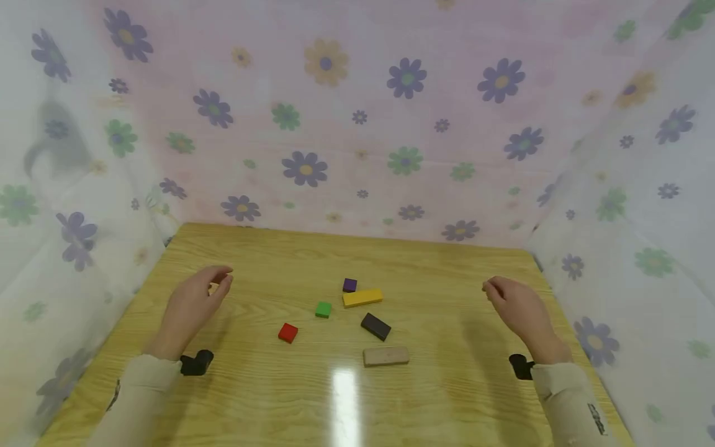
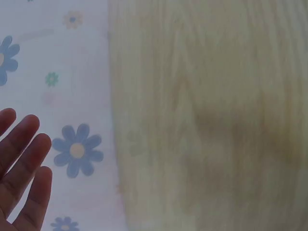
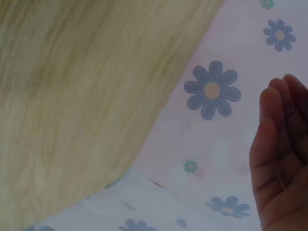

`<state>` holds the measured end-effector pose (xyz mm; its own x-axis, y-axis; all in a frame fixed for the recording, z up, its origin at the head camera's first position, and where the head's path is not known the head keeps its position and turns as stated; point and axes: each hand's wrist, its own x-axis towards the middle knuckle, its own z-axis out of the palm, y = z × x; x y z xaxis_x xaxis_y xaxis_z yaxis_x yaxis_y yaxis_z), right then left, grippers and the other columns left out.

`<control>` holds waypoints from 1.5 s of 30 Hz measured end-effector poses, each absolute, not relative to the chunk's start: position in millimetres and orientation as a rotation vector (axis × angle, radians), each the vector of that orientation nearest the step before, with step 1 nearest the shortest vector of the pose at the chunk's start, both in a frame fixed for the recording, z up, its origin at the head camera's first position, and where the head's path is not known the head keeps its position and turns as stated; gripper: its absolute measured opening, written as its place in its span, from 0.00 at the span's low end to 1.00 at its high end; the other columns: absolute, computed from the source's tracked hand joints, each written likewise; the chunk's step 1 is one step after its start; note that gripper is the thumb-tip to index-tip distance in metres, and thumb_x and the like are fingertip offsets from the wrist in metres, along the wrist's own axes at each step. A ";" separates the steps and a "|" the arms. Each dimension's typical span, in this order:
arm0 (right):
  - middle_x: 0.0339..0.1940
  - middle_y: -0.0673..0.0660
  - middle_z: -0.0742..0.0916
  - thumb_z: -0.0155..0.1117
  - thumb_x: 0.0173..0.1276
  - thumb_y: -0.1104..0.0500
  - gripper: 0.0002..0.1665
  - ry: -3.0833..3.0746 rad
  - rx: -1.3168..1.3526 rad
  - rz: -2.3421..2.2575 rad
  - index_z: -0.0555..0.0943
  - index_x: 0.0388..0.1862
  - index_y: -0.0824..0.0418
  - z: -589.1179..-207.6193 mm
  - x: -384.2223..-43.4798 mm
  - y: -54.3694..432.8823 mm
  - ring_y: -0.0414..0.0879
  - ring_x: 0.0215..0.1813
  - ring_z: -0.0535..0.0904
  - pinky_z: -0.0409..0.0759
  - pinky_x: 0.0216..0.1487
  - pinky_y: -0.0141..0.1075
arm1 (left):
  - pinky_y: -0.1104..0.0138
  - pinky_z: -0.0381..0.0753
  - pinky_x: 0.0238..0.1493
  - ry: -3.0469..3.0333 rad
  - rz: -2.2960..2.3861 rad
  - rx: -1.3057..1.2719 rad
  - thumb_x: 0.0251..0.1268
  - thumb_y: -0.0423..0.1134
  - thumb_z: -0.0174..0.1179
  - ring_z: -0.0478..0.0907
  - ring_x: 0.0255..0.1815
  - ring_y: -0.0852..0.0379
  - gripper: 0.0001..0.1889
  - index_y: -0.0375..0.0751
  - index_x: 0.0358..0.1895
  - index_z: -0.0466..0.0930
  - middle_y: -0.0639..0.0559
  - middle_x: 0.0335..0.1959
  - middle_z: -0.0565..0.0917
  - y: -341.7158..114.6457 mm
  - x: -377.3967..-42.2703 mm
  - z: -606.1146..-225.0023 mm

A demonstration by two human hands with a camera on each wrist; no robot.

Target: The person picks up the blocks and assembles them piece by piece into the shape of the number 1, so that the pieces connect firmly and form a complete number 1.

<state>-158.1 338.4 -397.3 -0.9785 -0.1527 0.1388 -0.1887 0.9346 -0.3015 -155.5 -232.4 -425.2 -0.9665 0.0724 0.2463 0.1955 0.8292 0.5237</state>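
Note:
My left hand hovers over the left side of the table, its fingers loosely bent with nothing in them; the left wrist view shows its spread fingers. Over the right side, my right hand is relaxed and holds nothing, its fingers gently curved. Between the hands lie a red square block, a green square block, a small purple block, a long yellow block, a black block and a plain wooden block. The purple block sits right behind the yellow one.
The wood-grain table carries a bright light reflection near its front. A flower-printed cloth hangs behind it and along both sides. A black wrist strap piece shows at the left cuff, another at the right.

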 end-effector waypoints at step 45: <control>0.30 0.50 0.80 0.52 0.66 0.53 0.14 -3.075 0.081 1.323 0.76 0.48 0.55 -493.4 -149.1 229.6 0.42 0.32 0.73 0.70 0.36 0.38 | 0.53 0.61 0.51 -2.795 -1.571 -0.518 0.63 0.53 0.49 0.67 0.52 0.56 0.19 0.50 0.52 0.74 0.61 0.49 0.75 -26.1 -97.6 -514.7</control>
